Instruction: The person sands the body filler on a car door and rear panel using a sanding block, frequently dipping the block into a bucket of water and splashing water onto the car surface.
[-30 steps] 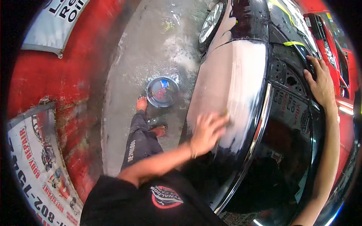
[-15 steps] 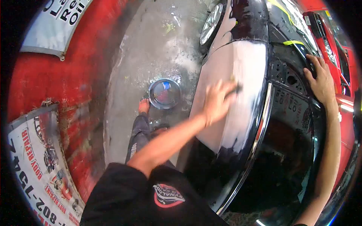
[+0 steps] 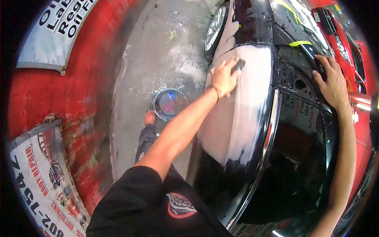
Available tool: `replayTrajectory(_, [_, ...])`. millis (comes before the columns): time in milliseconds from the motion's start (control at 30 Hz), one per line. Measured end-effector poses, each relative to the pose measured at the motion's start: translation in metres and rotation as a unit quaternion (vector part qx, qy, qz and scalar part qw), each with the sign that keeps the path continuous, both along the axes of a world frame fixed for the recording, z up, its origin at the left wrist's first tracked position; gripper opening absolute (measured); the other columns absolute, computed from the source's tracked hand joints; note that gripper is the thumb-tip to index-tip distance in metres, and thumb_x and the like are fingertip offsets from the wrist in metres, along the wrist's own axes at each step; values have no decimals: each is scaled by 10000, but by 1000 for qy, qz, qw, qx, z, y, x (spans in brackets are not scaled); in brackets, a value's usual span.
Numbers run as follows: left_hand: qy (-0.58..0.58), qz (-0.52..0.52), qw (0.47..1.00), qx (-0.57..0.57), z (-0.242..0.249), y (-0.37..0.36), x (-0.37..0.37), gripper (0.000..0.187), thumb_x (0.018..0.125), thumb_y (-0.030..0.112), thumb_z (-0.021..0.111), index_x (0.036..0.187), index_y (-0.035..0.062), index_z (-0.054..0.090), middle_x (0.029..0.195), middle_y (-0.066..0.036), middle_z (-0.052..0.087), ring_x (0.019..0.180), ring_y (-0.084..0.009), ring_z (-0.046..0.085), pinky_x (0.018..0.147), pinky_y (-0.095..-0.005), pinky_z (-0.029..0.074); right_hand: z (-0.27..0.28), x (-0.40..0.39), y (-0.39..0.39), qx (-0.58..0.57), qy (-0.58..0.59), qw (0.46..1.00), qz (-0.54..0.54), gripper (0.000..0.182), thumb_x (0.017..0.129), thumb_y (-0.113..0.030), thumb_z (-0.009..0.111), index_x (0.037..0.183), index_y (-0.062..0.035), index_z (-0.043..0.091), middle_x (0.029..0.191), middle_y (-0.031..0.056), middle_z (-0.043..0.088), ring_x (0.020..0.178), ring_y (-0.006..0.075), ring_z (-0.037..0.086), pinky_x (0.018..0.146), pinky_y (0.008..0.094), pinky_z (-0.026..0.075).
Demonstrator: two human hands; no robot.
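My left hand [image 3: 224, 79] is closed on a small dark sanding block [image 3: 239, 65], with its fingers over the pale pinkish-white patch [image 3: 252, 94] on a black car door [image 3: 213, 168]. The block lies near the upper part of that patch, by the seam with the front fender. My right hand [image 3: 333, 81] rests on the car by the windshield pillar, its fingers spread and holding nothing. Below it is the dark side window [image 3: 296, 158], with a bright trim strip [image 3: 262, 168] along its lower edge.
A round basin of water [image 3: 179, 103] with something blue and reddish in it stands on the wet concrete floor [image 3: 134, 79] near my bare foot [image 3: 150, 117]. A front wheel [image 3: 215, 31] is ahead. Banners [image 3: 51, 173] hang on the red wall [image 3: 39, 94]. A red vehicle [image 3: 359, 122] stands beyond the car.
My left hand has moved up the pale patch with the block, toward the front fender. The right hand keeps its place on the car. The view has shifted slightly.
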State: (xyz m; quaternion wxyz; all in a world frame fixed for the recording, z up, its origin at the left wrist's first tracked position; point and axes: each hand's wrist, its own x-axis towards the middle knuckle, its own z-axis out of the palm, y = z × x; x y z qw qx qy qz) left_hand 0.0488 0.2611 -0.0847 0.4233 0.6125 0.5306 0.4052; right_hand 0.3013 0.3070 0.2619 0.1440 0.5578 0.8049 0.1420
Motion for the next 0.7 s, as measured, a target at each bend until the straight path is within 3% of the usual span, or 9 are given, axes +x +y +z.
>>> replayTrajectory(67, [75,-20,996,42,15,-61,-7,578,1028,317,691,1577,154,613,1516,-223,632,1374,-442,595,1208,-589,380,1,-3,-2,7,8,1000,-2,496,1011,-231,715,1474,-92,610,1420,210,619,1365,429,577,1172,509,469])
replayTrajectory(100, [31,-83,996,-2,35,-109,-21,571,1029,324,698,1571,160,625,1470,-191,639,1344,-413,583,1185,-606,379,1,-5,-3,6,12,1000,-9,499,1006,-227,720,1472,-89,610,1417,210,619,1363,428,577,1168,508,472])
replayTrajectory(167, [32,-94,991,86,47,-213,-35,557,998,302,745,1533,177,655,1344,-140,655,1318,-336,585,1187,-597,367,2,-5,-3,6,12,1000,-7,506,991,-222,732,1464,-87,613,1425,199,616,1348,425,580,1152,509,486])
replayTrajectory(233, [21,-114,991,71,65,-261,-49,565,990,297,760,1534,193,651,1448,-128,634,1326,-335,576,1203,-607,351,4,-10,-3,6,14,1000,-15,510,984,-222,737,1460,-88,614,1431,193,614,1344,422,582,1148,509,490])
replayTrajectory(367, [82,-83,992,37,39,-137,-13,552,1015,342,723,1543,201,642,1614,-128,553,1411,-411,530,1227,-692,306,4,-15,-4,12,16,1000,-24,513,974,-226,740,1453,-88,620,1436,189,610,1343,413,581,1148,511,495])
replayTrajectory(467, [-10,-4,1000,-5,10,40,5,568,1006,294,694,1546,132,628,1497,-191,673,1474,-407,548,1279,-544,354,4,-14,-4,7,19,999,-28,519,970,-235,743,1452,-87,620,1443,191,605,1335,415,583,1148,513,494])
replayTrajectory(500, [-14,3,998,-64,6,76,8,576,987,286,707,1535,123,635,1513,-183,668,1474,-382,556,1260,-547,374,4,-15,-5,9,17,999,-31,521,968,-236,744,1452,-88,621,1445,190,604,1332,415,583,1148,513,494])
replayTrajectory(600, [23,-33,998,-40,22,63,6,580,997,260,692,1561,144,619,1553,-165,641,1485,-409,536,1261,-555,361,7,-17,-5,6,25,999,-43,528,963,-243,748,1451,-86,622,1448,194,602,1318,417,584,1148,512,495])
replayTrajectory(700, [61,-121,989,65,70,-85,-8,605,992,309,710,1581,210,610,1491,-142,623,1413,-399,543,1247,-658,287,7,-17,-4,10,20,999,-41,527,959,-241,749,1445,-80,622,1446,200,599,1320,420,583,1150,511,493])
